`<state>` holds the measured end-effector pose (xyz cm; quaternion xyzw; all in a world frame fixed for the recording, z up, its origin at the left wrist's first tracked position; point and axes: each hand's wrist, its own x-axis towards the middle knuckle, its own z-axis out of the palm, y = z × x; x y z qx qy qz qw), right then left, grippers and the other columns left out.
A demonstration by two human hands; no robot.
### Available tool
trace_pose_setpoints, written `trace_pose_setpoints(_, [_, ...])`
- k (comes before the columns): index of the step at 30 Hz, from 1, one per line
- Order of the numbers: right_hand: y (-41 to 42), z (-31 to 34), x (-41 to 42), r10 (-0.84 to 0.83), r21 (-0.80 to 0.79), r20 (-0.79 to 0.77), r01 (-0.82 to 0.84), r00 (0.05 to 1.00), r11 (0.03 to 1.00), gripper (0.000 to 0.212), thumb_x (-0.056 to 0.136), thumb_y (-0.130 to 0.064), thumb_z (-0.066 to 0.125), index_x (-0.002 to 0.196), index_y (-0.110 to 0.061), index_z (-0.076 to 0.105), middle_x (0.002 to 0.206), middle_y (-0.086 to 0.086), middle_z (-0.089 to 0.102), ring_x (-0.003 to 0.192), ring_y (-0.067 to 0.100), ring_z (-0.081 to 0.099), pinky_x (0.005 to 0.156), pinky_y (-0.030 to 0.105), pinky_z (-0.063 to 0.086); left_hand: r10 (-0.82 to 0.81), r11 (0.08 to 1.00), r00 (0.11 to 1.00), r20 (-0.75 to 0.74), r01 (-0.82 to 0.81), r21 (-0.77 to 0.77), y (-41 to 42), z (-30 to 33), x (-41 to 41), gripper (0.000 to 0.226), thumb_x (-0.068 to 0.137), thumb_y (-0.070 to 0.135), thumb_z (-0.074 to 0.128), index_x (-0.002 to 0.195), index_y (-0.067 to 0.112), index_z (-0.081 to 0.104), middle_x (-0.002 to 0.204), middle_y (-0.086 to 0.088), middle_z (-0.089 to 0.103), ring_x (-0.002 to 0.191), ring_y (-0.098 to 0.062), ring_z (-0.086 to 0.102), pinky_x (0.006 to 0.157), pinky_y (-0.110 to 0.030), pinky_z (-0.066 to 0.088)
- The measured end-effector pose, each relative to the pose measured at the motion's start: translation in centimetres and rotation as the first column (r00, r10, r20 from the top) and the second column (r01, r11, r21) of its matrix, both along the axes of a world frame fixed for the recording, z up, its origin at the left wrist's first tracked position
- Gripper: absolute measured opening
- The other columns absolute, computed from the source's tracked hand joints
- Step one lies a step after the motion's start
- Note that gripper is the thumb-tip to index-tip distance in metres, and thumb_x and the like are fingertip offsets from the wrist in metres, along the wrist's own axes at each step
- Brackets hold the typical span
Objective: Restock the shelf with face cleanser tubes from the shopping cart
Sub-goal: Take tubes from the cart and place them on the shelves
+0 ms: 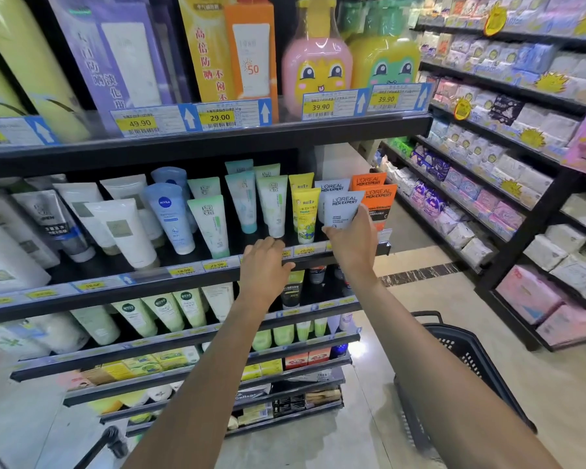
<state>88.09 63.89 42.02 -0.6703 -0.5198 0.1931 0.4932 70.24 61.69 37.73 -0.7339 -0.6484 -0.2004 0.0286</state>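
My right hand [351,247] grips the lower end of a grey-white L'Oreal Men Expert tube [343,206], held upright at the front right of the middle shelf [197,277]. Behind it stand another grey-white tube [332,186] and two orange L'Oreal tubes [381,194]. My left hand [264,267] rests on the shelf's front edge with fingers loosely extended, holding nothing. A yellow kids' tube [305,214] and pale green cleanser tubes [273,204] stand to the left of the held tube.
A dark plastic shopping basket [460,360] sits on the floor below my right arm. White and blue Nivea tubes [168,214] fill the shelf's left. Sunscreen boxes and cartoon bottles [315,66] line the shelf above. A second rack with packaged pads [487,170] runs along the right aisle.
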Motion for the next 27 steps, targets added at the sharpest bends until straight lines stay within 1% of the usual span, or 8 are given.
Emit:
trace_pose_setpoints(2, [0.02, -0.06, -0.25, -0.003, -0.019, 0.049, 0.004, 0.999, 1.0, 0.052, 0.079, -0.019, 0.087, 0.118, -0.015, 0.053, 0.115, 0.0, 0.064, 0.097, 0.012, 0.053, 0.073, 0.026, 0.039, 0.0, 1.0, 1.0, -0.005, 0.0, 0.005, 0.02, -0.06, -0.02, 0.041, 0.092, 0.039, 0.072, 0.121, 0.012, 0.065, 0.112, -0.005, 0.063, 0.106, -0.027, 0.057, 0.096, -0.039, 0.039])
trace_pose_setpoints(5, [0.19, -0.36, -0.61, -0.006, -0.033, 0.111, 0.01, 0.994, 0.999, 0.052, 0.078, -0.022, 0.088, 0.115, -0.016, 0.052, 0.114, 0.002, 0.065, 0.104, 0.024, 0.062, 0.074, 0.033, 0.046, -0.004, 1.0, 1.0, -0.004, 0.004, 0.007, 0.05, -0.17, -0.04, 0.043, 0.092, 0.04, 0.072, 0.124, 0.012, 0.065, 0.114, -0.005, 0.064, 0.108, -0.027, 0.057, 0.097, -0.039, 0.04])
trace_pose_setpoints(7, [0.18, -0.6, -0.72, -0.009, -0.035, 0.146, 0.014, 0.989, 0.999, 0.053, 0.077, -0.025, 0.089, 0.116, -0.015, 0.053, 0.115, 0.004, 0.069, 0.106, 0.027, 0.066, 0.075, 0.035, 0.05, -0.001, 1.0, 1.0, -0.007, 0.001, 0.008, 0.08, -0.21, -0.04, 0.043, 0.093, 0.04, 0.072, 0.124, 0.012, 0.064, 0.115, -0.005, 0.064, 0.108, -0.026, 0.057, 0.097, -0.039, 0.039])
trace_pose_setpoints(12, [0.37, -0.63, -0.69, -0.026, -0.061, 0.206, 0.04, 0.978, 0.997, 0.053, 0.079, -0.03, 0.088, 0.112, -0.013, 0.051, 0.11, 0.006, 0.072, 0.1, 0.03, 0.07, 0.071, 0.036, 0.054, 0.001, 1.0, 1.0, -0.023, -0.001, 0.011, 0.03, -0.31, -0.12, 0.043, 0.093, 0.041, 0.071, 0.124, 0.012, 0.064, 0.114, -0.005, 0.064, 0.107, -0.026, 0.057, 0.097, -0.039, 0.04])
trace_pose_setpoints(15, [0.6, -0.64, -0.68, -0.036, -0.072, 0.228, 0.053, 0.973, 0.996, 0.05, 0.08, -0.032, 0.086, 0.11, -0.013, 0.051, 0.107, 0.007, 0.073, 0.094, 0.029, 0.07, 0.066, 0.033, 0.051, -0.001, 1.0, 1.0, -0.021, 0.002, 0.018, 0.02, -0.31, -0.1, 0.042, 0.093, 0.041, 0.071, 0.123, 0.012, 0.064, 0.113, -0.004, 0.064, 0.105, -0.026, 0.057, 0.097, -0.039, 0.04])
trace_pose_setpoints(19, [0.76, -0.77, -0.69, -0.046, -0.074, 0.227, 0.064, 0.973, 0.995, 0.048, 0.081, -0.031, 0.086, 0.11, -0.014, 0.05, 0.107, 0.007, 0.073, 0.094, 0.028, 0.071, 0.069, 0.037, 0.056, 0.0, 1.0, 1.0, -0.03, 0.001, 0.024, 0.04, -0.33, -0.13, 0.042, 0.092, 0.041, 0.071, 0.122, 0.012, 0.065, 0.112, -0.004, 0.064, 0.104, -0.026, 0.057, 0.095, -0.039, 0.041])
trace_pose_setpoints(24, [0.84, -0.77, -0.53, -0.04, -0.081, 0.227, 0.06, 0.973, 0.995, 0.049, 0.082, -0.03, 0.085, 0.112, -0.012, 0.051, 0.11, 0.009, 0.073, 0.097, 0.03, 0.069, 0.067, 0.03, 0.044, 0.005, 1.0, 0.999, -0.037, -0.004, 0.016, -0.05, -0.23, -0.04, 0.042, 0.092, 0.041, 0.071, 0.123, 0.013, 0.064, 0.112, -0.004, 0.063, 0.105, -0.025, 0.057, 0.096, -0.039, 0.04])
trace_pose_setpoints(27, [0.86, -0.81, -0.52, -0.039, -0.085, 0.23, 0.06, 0.972, 0.995, 0.05, 0.082, -0.031, 0.085, 0.113, -0.012, 0.051, 0.109, 0.008, 0.073, 0.096, 0.03, 0.07, 0.066, 0.032, 0.047, 0.005, 1.0, 1.0, -0.027, -0.005, 0.009, -0.01, -0.07, 0.12, 0.043, 0.093, 0.041, 0.068, 0.126, 0.013, 0.063, 0.115, -0.004, 0.063, 0.108, -0.026, 0.056, 0.098, -0.039, 0.039])
